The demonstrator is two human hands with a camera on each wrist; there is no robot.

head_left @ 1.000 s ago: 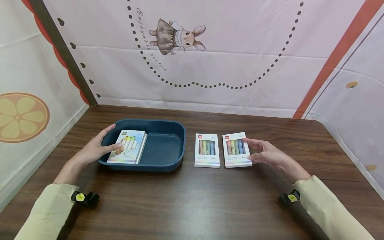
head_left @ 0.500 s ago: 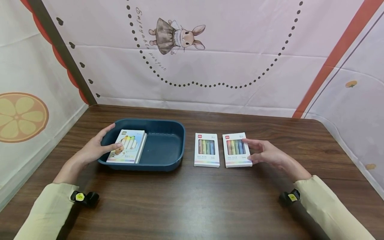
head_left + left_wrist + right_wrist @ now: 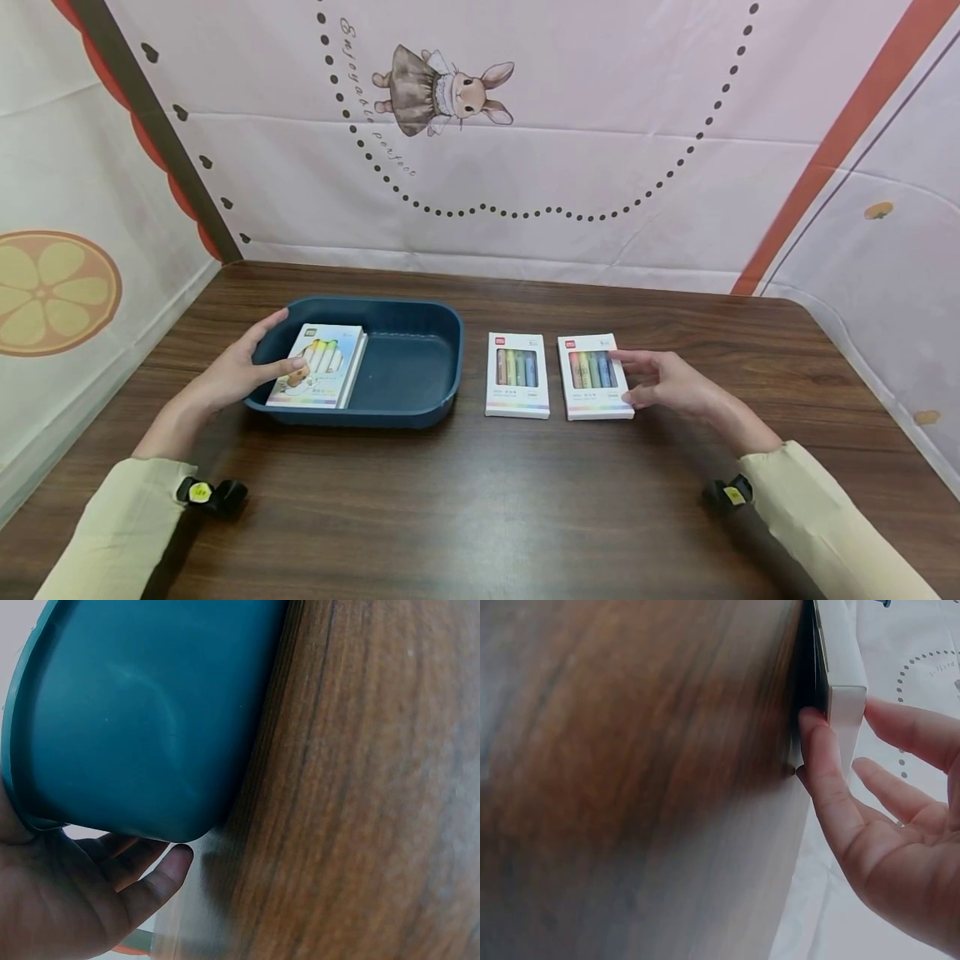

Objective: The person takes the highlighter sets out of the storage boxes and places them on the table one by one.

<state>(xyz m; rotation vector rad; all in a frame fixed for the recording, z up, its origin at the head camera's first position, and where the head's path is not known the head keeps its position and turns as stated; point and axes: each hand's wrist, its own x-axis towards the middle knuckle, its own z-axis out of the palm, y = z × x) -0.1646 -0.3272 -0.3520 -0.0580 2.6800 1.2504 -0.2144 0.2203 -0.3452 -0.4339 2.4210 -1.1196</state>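
In the head view my left hand (image 3: 225,377) grips the left end of a dark blue tray (image 3: 408,419). Its thumb reaches over the rim while the other fingers lie along the outside. Inside the tray, on the left, lie white marker boxes (image 3: 318,367), apparently stacked. My right hand (image 3: 675,385) pinches the right edge of a white crayon box (image 3: 596,408) with a window of coloured sticks. From the right wrist, one finger shows under the box (image 3: 596,408), with a dark gap between it and the table. A similar crayon box (image 3: 517,402) lies just left of it.
Everything stands on a brown wood-grain table (image 3: 480,508). A printed cloth (image 3: 600,100) with a rabbit hangs behind the table and round its sides. Black wrist cameras (image 3: 217,497) sit on both wrists.
The crayon box in my right hand has shifted slightly right and toward me, together with the hand. My left hand, the tray and the other crayon box stay as they were.
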